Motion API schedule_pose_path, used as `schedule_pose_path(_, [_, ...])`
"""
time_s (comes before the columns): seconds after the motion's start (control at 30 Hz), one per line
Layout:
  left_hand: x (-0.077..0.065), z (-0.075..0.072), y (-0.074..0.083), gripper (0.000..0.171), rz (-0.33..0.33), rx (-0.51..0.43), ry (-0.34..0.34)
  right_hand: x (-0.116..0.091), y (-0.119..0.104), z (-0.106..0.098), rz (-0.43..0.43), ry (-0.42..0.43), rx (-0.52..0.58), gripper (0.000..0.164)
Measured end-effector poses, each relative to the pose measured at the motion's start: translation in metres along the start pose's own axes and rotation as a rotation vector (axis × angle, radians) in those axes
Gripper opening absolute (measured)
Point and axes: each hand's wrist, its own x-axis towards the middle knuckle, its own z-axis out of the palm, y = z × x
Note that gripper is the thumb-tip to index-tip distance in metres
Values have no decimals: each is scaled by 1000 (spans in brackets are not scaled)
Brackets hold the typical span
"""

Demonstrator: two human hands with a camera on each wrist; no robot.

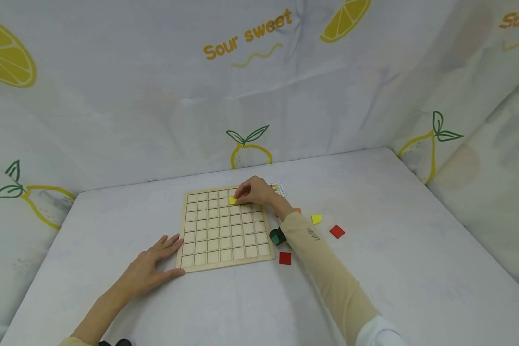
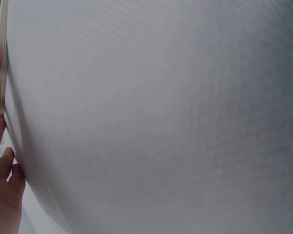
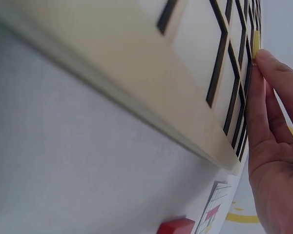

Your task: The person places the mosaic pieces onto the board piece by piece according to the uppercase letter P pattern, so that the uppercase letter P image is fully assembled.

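A square wooden grid board (image 1: 225, 265) with rows of shallow cells lies flat on the table. Over its upper part, my right hand (image 1: 254, 191) pinches a small yellow tile (image 1: 232, 200) between thumb and fingertips; in the right wrist view the yellow tile (image 3: 256, 43) sits right at the grid surface. My left hand (image 1: 149, 266) lies at the board's lower left, fingers spread, with fingertips and thumb against the left edge. The left wrist view shows those fingers (image 2: 5, 161) along the board's side (image 2: 4, 48).
Right of the board lie a red square tile (image 1: 285, 258), another red tile (image 1: 337, 231), a yellow rounded tile (image 1: 316, 219) and an orange tile (image 1: 298, 210), partly hidden by the right arm. A printed grid card (image 1: 281, 189) lies behind the right wrist. White lemon-print cloth (image 1: 190, 115) hangs behind.
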Motion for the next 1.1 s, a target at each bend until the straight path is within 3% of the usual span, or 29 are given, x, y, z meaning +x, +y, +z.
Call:
schedule_pose_path(0.27, [0,-1,0,72,25,12,14,1,-1,0,22,-4,0,15])
schedule_pose_path(0.5, [0,-1,2,70,36,22,22,-18,3,-20,44,20,239,29])
schedule_pose_path(0.7, [2,0,1,71,36,46,17,-49,4,-50,52,36,365,34])
schedule_pose_path(0.9, [4,-2,2,72,28,58,7,-83,10,-80,41,88,357,34])
schedule_pose_path(1.1, [3,-3,3,73,0,54,-2,-116,25,-98,114,168,302,38])
